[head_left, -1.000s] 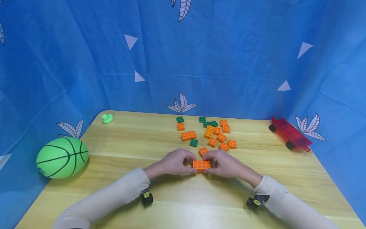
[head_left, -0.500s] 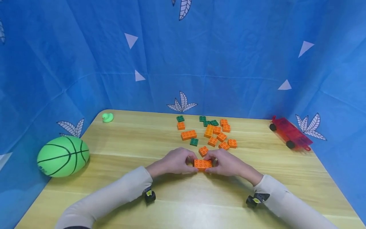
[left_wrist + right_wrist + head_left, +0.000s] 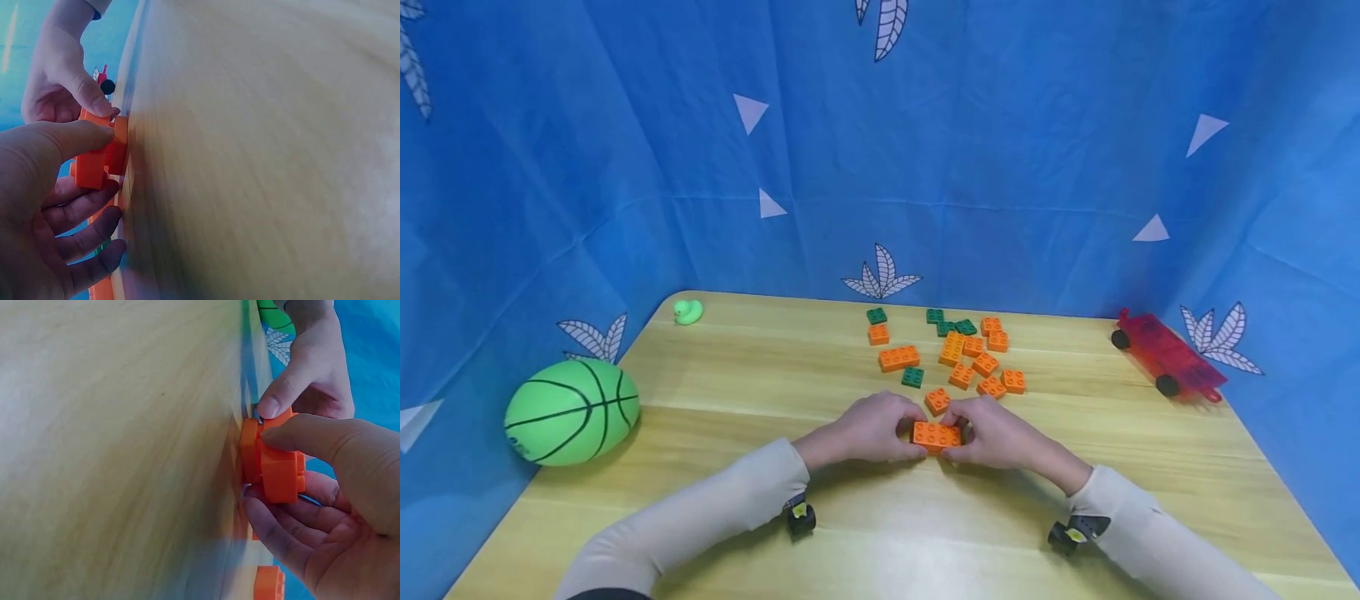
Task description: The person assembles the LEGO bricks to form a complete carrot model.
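A long orange toy brick [image 3: 937, 437], studs up, is pinched at its left end by my left hand [image 3: 874, 429] and at its right end by my right hand [image 3: 996, 433]. Thumbs lie along its near side, with other fingers behind it. Under it, against the table, sits a second orange brick [image 3: 250, 450], seen in both wrist views; whether the two are fully pressed together I cannot tell. In the left wrist view the upper brick [image 3: 91, 169] juts past the lower one. A small orange brick [image 3: 937, 401] lies just beyond the hands.
Several loose orange bricks [image 3: 985, 363] and dark green bricks [image 3: 913, 377] lie scattered on the wooden table [image 3: 880, 533] behind the hands. A green ball [image 3: 574, 412] is at left, a green toy duck [image 3: 688, 312] far left, and a red wheeled toy [image 3: 1172, 354] far right.
Both hands keep their hold on the long orange brick, with hardly any movement. The whole head view has shifted slightly.
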`<state>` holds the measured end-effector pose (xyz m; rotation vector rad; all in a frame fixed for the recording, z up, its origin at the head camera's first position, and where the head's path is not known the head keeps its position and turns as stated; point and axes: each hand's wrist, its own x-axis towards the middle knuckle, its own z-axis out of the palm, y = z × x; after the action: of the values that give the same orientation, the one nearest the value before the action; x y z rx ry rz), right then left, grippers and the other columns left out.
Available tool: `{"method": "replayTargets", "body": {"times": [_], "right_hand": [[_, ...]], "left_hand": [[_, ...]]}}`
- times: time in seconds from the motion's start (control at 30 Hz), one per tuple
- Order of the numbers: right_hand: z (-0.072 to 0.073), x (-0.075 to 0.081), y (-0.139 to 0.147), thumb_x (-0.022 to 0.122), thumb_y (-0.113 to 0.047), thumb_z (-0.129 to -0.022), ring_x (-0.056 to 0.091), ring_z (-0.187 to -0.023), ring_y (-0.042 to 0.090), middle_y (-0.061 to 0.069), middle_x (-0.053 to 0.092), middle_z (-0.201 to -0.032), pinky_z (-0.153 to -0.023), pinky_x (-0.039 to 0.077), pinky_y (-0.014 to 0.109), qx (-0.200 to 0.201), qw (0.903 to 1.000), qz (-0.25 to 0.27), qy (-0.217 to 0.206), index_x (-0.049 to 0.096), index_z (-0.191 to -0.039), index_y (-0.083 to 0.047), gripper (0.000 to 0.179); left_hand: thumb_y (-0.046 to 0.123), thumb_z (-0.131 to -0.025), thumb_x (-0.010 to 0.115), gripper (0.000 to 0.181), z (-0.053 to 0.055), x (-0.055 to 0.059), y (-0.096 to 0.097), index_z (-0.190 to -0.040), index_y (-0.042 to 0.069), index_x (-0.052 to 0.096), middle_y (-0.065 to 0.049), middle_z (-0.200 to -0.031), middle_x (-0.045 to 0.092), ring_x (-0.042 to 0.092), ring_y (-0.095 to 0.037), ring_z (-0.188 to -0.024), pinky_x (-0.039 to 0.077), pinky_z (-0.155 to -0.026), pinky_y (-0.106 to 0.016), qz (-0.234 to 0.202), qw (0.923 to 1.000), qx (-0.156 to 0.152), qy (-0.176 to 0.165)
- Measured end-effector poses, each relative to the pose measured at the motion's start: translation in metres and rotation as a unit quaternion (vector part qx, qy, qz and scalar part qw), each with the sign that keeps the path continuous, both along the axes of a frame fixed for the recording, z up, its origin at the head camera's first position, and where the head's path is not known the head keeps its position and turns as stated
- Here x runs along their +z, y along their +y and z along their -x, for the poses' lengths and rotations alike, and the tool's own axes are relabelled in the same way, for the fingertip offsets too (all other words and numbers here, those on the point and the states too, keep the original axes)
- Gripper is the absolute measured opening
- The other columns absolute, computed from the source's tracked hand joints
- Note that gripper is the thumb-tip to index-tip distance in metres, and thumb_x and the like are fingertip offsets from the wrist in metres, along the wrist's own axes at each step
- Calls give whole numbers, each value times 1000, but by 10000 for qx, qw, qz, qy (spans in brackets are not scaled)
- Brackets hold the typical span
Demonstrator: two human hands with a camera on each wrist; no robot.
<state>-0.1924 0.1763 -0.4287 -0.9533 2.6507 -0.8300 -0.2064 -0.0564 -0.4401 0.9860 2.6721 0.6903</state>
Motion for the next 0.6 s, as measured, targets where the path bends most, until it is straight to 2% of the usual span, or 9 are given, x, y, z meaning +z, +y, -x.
{"method": "replayTargets", "body": {"times": [0.27,0.4,0.6], "right_hand": [[1,1,0,84,-19,-83,51,-64,3,-6,72,-89,-56,45,19,8,10000,-51,-12,72,-104,-12,25],[1,2,0,84,-18,-83,51,-62,2,-6,73,-88,-54,45,19,58,10000,-16,-60,74,-105,-11,25],[0,3,0,84,-17,-83,53,-63,3,-6,73,-85,-56,47,18,141,9998,-15,108,75,-104,-11,23]], "left_hand": [[40,-84,83,35,-1,-2,4,-112,20,76,10,-101,72,55,-6,-84,42,-67,-20,259,9993,-16,255],[38,-81,84,35,0,-3,7,-109,19,76,9,-97,71,57,-5,-82,44,-66,-19,245,9995,3,201],[35,-79,84,31,1,-3,9,-105,19,75,12,-89,67,56,-5,-77,43,-63,-19,180,9998,37,49]]}}
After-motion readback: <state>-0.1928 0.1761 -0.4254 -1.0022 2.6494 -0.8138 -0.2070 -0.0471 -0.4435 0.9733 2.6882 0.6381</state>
